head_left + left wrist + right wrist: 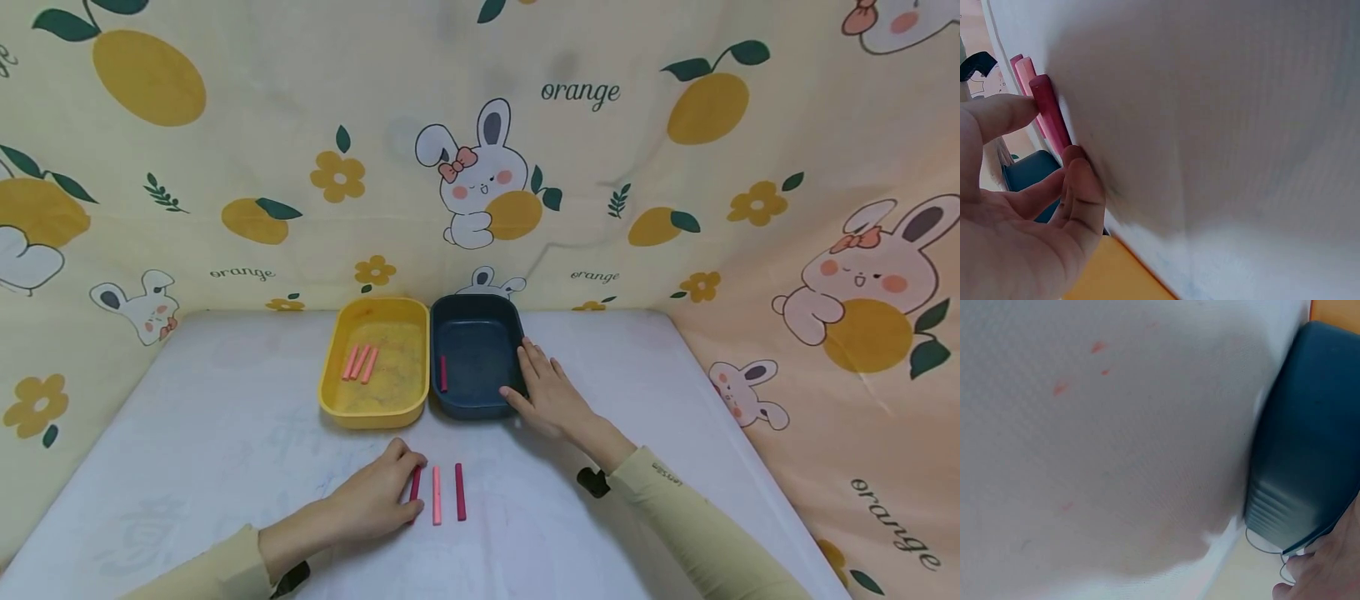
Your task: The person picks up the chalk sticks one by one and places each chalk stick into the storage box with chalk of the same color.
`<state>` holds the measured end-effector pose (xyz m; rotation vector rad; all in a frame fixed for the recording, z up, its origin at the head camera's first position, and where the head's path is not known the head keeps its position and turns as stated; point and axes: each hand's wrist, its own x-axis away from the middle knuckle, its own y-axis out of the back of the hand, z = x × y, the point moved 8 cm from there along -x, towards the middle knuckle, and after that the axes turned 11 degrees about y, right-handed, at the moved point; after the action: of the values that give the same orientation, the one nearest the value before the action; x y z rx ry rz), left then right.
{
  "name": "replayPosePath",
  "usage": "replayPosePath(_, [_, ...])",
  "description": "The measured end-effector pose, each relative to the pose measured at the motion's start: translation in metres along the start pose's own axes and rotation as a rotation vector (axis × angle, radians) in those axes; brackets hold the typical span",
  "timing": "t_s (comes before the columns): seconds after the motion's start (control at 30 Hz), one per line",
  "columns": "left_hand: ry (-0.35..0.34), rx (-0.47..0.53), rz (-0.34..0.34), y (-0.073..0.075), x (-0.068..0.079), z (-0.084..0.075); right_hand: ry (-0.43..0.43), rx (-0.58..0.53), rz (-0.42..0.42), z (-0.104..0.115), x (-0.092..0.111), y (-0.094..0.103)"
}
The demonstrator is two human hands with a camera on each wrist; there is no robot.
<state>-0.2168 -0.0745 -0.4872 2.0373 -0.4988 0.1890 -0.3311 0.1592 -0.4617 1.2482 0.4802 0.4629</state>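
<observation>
Left hand [381,492]: narrow grip on a dark red stick [415,483], thumb near one end and fingertips at the other; uneven squeezing could make the stick pivot or spring free
Held stick: in front of the trays, low over the worktop [585,542]; I cannot tell whether it is lifted clear, so a sideways pull might drag it
Loose pink stick [437,496]: just beside the held one; a straying thumb could knock it into the other dark red stick [461,492] on its far side
Right hand [551,396]: wide grip, fingers extended along the right rim of the blue tray [472,412]; pressing too hard could tip or shove that tray
Yellow tray [375,422]: snug beside the blue one, so a shove could jolt it and scatter its three pink sticks [359,363]
</observation>
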Motion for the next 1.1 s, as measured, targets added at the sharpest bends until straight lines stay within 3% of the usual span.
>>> replayPosePath(0.23, [-0.011,0.02,-0.002,-0.0006,-0.0004,0.0019,0.003,0.003,-0.012,0.0005,-0.0001,0.0008])
replayPosePath(0.47, [0.024,0.091,0.012,0.0001,-0.0031,0.0048,0.01,0.0,-0.017,0.0014,-0.0004,0.0016])
replayPosePath(0.7, [-0.01,0.113,-0.017,0.004,-0.0014,0.0022,0.002,0.009,-0.009,-0.0007,-0.0004,-0.0004])
replayPosePath(1.1, [-0.04,0.207,0.0,0.0047,0.0013,0.0042,0.007,0.002,-0.009,-0.0006,-0.0003,-0.0009])
